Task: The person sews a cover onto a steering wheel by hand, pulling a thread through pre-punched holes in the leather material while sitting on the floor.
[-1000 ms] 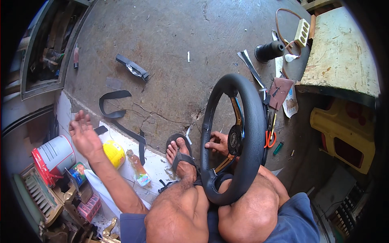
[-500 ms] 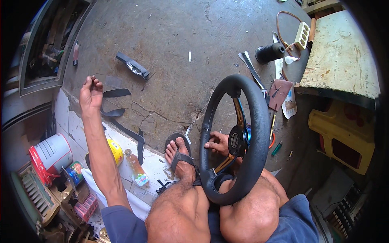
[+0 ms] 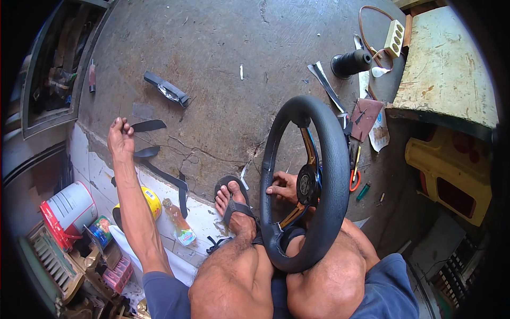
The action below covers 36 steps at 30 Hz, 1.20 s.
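Observation:
A black steering wheel [image 3: 336, 175] with gold-and-black spokes stands tilted over my right knee, stitching along part of its rim. My right hand [image 3: 284, 187] grips the left side of that rim from behind, thumb at the seam. My left hand [image 3: 121, 135] is raised out to the left, fingers curled in a pinch; what they hold is too small to make out. Behind it, a black strap [image 3: 164, 173] lies across the floor and white tiles. Orange-handled scissors [image 3: 355, 182], a maroon pad [image 3: 367, 119] and a black thread cone [image 3: 349, 65] lie or stand right of the wheel.
Upper right are a power strip [image 3: 394, 38] and a worn wooden box [image 3: 441, 69], above a yellow panel [image 3: 446, 175]. At left are a white-and-red bucket [image 3: 69, 215], a yellow can [image 3: 149, 202] and a bottle [image 3: 180, 223]. A framed glass panel [image 3: 56, 69] stands upper left.
My left hand rose and its spread fingers curled into a pinch, then it dropped slightly. My right hand stays on the rim, which has barely moved.

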Tool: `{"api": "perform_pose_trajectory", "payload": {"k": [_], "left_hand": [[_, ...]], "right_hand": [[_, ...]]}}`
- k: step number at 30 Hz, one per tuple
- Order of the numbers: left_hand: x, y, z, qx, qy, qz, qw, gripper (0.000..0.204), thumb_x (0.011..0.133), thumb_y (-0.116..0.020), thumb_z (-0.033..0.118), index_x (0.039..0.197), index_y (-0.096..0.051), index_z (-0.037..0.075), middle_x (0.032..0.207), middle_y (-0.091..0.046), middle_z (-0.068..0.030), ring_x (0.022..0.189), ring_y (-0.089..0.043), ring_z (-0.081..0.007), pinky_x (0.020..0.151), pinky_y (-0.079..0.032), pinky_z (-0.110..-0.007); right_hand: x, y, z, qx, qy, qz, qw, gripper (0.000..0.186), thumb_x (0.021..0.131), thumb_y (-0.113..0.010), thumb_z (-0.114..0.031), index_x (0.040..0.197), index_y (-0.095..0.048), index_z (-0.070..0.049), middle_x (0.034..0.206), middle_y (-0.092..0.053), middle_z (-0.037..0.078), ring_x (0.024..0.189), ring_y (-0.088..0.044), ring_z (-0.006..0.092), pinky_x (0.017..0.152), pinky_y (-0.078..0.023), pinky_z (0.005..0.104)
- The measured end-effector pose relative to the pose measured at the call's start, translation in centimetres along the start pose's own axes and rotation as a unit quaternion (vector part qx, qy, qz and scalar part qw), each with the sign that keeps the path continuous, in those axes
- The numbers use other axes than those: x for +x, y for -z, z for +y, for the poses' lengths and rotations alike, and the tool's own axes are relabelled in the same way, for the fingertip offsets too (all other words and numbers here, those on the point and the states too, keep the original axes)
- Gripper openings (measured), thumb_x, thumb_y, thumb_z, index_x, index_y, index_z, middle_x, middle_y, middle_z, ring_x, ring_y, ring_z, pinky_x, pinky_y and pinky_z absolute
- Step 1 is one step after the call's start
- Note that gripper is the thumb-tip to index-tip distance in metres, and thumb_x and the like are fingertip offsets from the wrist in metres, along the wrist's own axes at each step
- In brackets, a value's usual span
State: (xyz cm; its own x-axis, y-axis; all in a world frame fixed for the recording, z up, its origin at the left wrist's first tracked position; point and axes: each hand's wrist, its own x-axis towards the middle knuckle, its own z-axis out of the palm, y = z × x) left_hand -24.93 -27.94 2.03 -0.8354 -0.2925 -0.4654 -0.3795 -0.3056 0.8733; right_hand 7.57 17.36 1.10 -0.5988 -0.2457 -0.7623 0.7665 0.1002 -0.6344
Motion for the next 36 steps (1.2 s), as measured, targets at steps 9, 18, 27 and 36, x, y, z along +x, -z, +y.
{"api": "perform_pose_trajectory", "payload": {"k": [9, 18, 27, 36], "left_hand": [[-1.5, 4.3, -2.4, -0.040, 0.012, 0.049, 0.998, 0.003, 0.099, -0.061, 0.009, 0.099, -0.059, 0.007, 0.089, -0.063, -0.0061, 0.070, -0.054, -0.0133, 0.058, -0.043, -0.029], [0.3, 3.5, -2.8, -0.056, 0.000, 0.017, 0.998, 0.002, 0.099, -0.062, 0.010, 0.098, -0.062, 0.008, 0.090, -0.065, -0.0064, 0.073, -0.056, -0.0149, 0.060, -0.044, -0.030], [4.9, -5.1, -2.5, -0.020, 0.000, -0.074, 0.997, 0.004, 0.099, -0.061, 0.009, 0.103, -0.061, 0.007, 0.092, -0.065, -0.0072, 0.075, -0.057, -0.0147, 0.060, -0.045, -0.029], [8.0, -13.5, -3.4, 0.039, -0.006, -0.122, 0.992, 0.014, 0.096, -0.065, 0.008, 0.107, -0.057, 0.004, 0.088, -0.064, -0.0096, 0.069, -0.058, -0.0155, 0.056, -0.045, -0.030]], "right_hand": [[0.3, -0.3, 0.0, 0.003, -0.020, 0.008, 1.000, 0.050, 0.085, -0.082, -0.036, 0.116, -0.064, 0.000, 0.088, -0.072, 0.008, 0.069, -0.068, 0.0134, 0.061, -0.054, 0.0279], [0.2, -0.4, 0.0, 0.016, 0.001, 0.016, 1.000, 0.051, 0.085, -0.082, -0.036, 0.116, -0.064, 0.001, 0.088, -0.072, 0.009, 0.069, -0.068, 0.0137, 0.061, -0.054, 0.0278], [0.5, 0.0, 0.6, 0.025, -0.001, 0.000, 1.000, 0.053, 0.083, -0.083, -0.035, 0.117, -0.064, 0.002, 0.087, -0.072, 0.008, 0.068, -0.068, 0.0135, 0.060, -0.053, 0.0278], [0.3, 0.1, -0.1, 0.037, -0.026, 0.000, 0.999, 0.051, 0.084, -0.084, -0.029, 0.118, -0.063, 0.003, 0.088, -0.073, 0.009, 0.068, -0.067, 0.0133, 0.060, -0.054, 0.0283]]}}
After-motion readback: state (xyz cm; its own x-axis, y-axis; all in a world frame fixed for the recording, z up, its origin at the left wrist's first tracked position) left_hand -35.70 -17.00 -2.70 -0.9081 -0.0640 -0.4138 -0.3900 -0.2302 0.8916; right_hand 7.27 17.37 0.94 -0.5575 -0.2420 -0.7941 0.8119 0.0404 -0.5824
